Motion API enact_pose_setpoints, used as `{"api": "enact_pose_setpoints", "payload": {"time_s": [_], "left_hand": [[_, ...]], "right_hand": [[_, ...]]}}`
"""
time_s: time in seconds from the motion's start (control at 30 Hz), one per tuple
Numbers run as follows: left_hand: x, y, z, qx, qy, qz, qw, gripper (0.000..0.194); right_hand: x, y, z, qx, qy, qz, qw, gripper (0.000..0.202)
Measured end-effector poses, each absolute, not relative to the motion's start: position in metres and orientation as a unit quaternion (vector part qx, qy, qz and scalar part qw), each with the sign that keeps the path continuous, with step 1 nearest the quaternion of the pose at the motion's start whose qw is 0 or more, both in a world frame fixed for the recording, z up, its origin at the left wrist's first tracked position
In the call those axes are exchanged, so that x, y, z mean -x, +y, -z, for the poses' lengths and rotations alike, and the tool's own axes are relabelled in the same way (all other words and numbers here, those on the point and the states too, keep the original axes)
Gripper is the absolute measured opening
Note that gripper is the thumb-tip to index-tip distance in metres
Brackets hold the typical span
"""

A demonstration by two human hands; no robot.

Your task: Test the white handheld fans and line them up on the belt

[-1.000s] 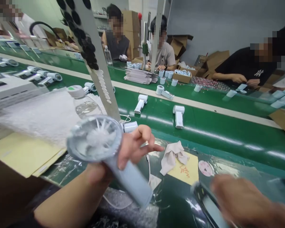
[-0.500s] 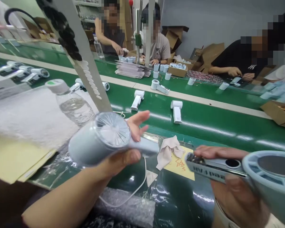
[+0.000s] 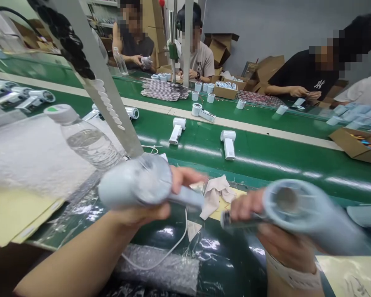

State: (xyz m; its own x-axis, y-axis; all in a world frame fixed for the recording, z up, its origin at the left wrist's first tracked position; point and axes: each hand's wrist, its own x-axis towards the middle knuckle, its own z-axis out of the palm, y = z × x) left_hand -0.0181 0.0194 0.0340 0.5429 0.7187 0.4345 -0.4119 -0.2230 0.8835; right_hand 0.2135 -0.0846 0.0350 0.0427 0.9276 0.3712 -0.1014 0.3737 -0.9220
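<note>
My left hand [image 3: 139,216] is closed around a light-blue handheld fan [image 3: 123,185], gripping it near where the wide cylindrical head meets the handle. The fan's head points left and its handle points right. My right hand [image 3: 284,245] holds a second light-blue fan [image 3: 299,202] by its handle, the ringed round opening facing up towards me. This fan is smeared by motion. Between the two fans, a crumpled pale cloth [image 3: 216,194] lies on a yellow paper [image 3: 218,212] on the bench.
A water bottle [image 3: 86,142] stands at left beside a slanting metal post [image 3: 92,82]. Beyond, a green conveyor [image 3: 200,144] carries several fans. Several co-workers sit across it. A white cable [image 3: 173,253] and bubble wrap [image 3: 160,264] lie in front, and another fan [image 3: 365,214] at right.
My right hand has moved left with its fan, bringing it closer to the left one. The left fan has shifted slightly right and down. Another fan at the right edge has come into view.
</note>
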Motion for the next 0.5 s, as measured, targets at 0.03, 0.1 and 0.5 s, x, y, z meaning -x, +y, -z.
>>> {"api": "enact_pose_setpoints", "payload": {"time_s": [0.03, 0.1, 0.5], "left_hand": [[0.015, 0.017, -0.033, -0.626, 0.095, -0.467, 0.618, 0.031], [0.011, 0.011, -0.035, -0.600, 0.061, -0.480, 0.638, 0.024], [0.002, 0.008, -0.027, -0.572, 0.237, -0.322, 0.716, 0.040]], "right_hand": [[-0.210, -0.087, -0.037, 0.373, -0.537, -0.414, 0.634, 0.013], [-0.205, -0.091, -0.041, 0.385, -0.508, -0.398, 0.660, 0.013], [-0.187, -0.062, -0.009, 0.552, -0.368, -0.365, 0.653, 0.068]]}}
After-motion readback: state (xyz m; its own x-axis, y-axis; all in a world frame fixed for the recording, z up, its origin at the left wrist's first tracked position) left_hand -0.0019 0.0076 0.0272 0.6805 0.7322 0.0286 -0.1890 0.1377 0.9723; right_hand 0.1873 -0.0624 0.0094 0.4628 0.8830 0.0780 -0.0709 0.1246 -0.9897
